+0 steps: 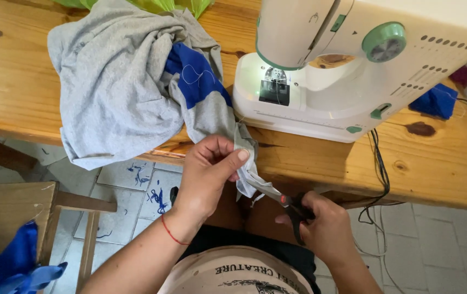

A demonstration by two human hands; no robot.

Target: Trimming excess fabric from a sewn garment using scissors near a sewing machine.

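A grey garment (113,81) with a blue panel (195,76) lies bunched on the wooden table and trails over its front edge. My left hand (209,174) pinches the hanging grey edge between thumb and fingers. My right hand (320,226) grips black-handled scissors (279,198), whose blades reach up-left to the fabric strip just below my left thumb. A white sewing machine (348,65) with green knobs stands on the table right behind, its lamp lit over the needle area.
The wooden table (440,163) spans the view; black cables (377,163) drop off its front edge. Blue cloth (435,100) lies right of the machine. A wooden chair (21,209) with blue fabric (10,267) stands lower left. Blue scraps dot the tiled floor (149,188).
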